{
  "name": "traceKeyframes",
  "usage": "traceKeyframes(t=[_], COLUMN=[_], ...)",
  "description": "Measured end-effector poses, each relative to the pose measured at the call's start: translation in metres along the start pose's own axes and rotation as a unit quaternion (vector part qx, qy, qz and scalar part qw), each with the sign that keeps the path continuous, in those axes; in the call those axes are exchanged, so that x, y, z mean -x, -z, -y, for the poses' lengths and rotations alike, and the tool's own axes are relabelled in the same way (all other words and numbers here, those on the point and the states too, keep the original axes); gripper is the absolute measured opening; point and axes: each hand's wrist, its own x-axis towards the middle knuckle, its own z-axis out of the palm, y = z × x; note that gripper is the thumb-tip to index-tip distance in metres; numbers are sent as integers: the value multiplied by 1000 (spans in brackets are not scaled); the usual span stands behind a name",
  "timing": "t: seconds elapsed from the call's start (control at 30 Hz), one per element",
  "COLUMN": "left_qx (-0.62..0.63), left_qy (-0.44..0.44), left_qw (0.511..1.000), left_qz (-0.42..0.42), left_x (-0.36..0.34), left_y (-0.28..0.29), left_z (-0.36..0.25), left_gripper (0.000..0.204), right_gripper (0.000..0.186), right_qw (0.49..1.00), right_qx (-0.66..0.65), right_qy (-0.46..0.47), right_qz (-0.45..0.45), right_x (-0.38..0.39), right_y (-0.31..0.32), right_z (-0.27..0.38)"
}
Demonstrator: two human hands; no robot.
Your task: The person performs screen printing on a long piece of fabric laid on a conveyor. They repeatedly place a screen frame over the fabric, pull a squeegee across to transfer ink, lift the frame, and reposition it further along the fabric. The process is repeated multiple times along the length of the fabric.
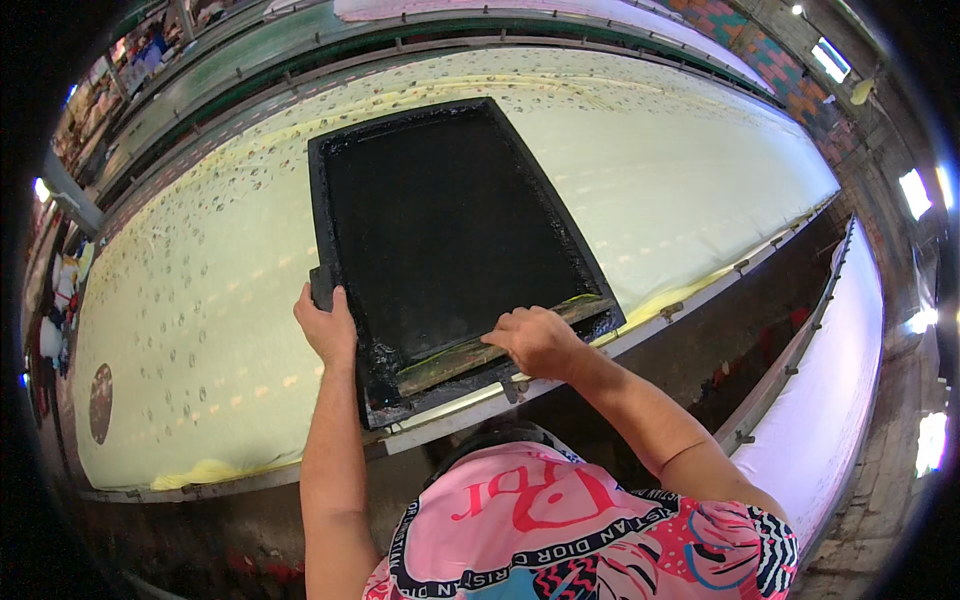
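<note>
A black screen-printing frame (322,205) lies flat on pale yellow fabric (670,185), with dark ink along its inner edges. My left hand (328,322) is closed on a small dark block (321,287) that juts from the frame's left side. At the near end of the screen, my right hand (537,342) grips a wooden squeegee (440,364), its fingers wrapped over the upper edge. The squeegee lies across the width of the frame, streaked with yellow-green and dark ink. Its lower edge against the mesh is hard to make out.
The long table's metal edge (655,322) with clamps runs along my side. Small printed motifs (190,320) cover the fabric on the left, beside a dark round spot (101,403). A second table with white fabric (825,400) stands at right; a pillar (72,190) rises at far left.
</note>
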Motion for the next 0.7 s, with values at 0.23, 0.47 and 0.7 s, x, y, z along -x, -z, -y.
traceKeyframes(t=[0.23, 0.47, 0.7], left_qx=[-70, -132, -129], left_qy=[34, 70, 137], left_qw=[997, 989, 982], left_qz=[23, 1, -19], left_x=[1, 1, -5], left_y=[-5, -6, -3], left_z=[-11, -13, -11], left_gripper=[68, 49, 43], right_gripper=[66, 40, 56], right_qw=[998, 979, 958], right_qx=[-35, -187, -182], right_qy=[7, 38, -76], right_qz=[52, -77, -210], right_x=[27, 51, 76], right_y=[-1, 28, 33], right_z=[-6, -95, -205])
